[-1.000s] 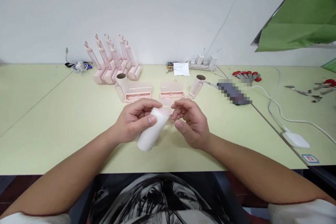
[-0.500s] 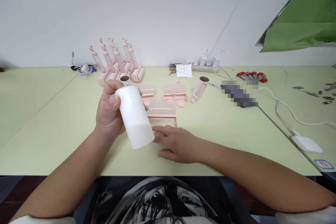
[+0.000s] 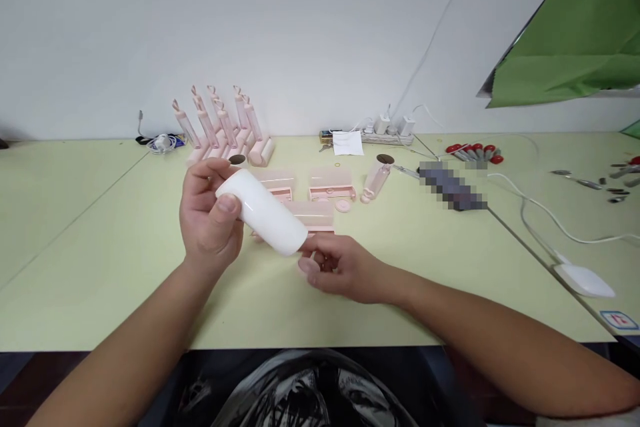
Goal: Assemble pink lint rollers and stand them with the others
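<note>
My left hand [image 3: 207,213] is closed round the upper end of a smooth white cylinder [image 3: 265,213], tilted with its lower end toward the right. At that lower end, my right hand [image 3: 345,270] pinches a pale pink disc [image 3: 307,265] between thumb and fingers. Its fingertips are partly hidden behind the cylinder. Just beyond the hands, an open pink case [image 3: 315,213] with a clear lid lies on the table, partly covered by them. A similar open case [image 3: 330,192] sits farther back, with a small pink round piece [image 3: 343,205] beside it.
Several pink bottles [image 3: 227,127] stand with pink cylinders at the back left. A clear pink tube [image 3: 377,180] lies right of the cases. A power strip [image 3: 385,137], red-tipped tools [image 3: 475,152], a blurred dark object [image 3: 453,185] and a white charger [image 3: 584,279] with its cable are rightward.
The cylinder has tipped closer to level, its lower end swinging up and right. A pink disc now shows in my right hand, whose fingers have curled. The view has shifted slightly.
</note>
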`<control>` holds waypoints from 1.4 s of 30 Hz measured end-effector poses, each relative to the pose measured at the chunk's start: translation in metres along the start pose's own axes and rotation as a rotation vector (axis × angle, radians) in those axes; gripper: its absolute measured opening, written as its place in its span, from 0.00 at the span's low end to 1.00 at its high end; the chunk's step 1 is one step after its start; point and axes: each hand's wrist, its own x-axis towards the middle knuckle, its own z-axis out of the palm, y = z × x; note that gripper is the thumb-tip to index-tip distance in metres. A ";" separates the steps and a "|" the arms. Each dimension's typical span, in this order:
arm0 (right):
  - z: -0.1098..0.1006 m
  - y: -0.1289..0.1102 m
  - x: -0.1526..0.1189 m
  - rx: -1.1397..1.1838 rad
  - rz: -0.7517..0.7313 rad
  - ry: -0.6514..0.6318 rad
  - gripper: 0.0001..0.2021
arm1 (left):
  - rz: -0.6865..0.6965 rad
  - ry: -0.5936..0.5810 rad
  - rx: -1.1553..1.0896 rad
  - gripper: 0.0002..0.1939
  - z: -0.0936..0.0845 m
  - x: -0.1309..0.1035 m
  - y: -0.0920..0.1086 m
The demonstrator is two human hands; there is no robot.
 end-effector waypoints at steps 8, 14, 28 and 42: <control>-0.008 -0.002 0.004 0.707 -0.071 0.150 0.19 | 0.036 -0.127 0.172 0.23 0.004 -0.016 -0.004; -0.006 0.000 0.004 0.718 -0.101 0.112 0.23 | 0.035 -0.103 0.221 0.21 0.001 -0.014 -0.006; -0.010 -0.002 0.012 0.842 -0.019 0.439 0.23 | -0.006 -0.140 0.352 0.24 0.006 -0.020 -0.011; -0.013 -0.001 0.013 0.831 -0.011 0.470 0.17 | -0.062 -0.092 0.271 0.24 0.002 -0.026 -0.012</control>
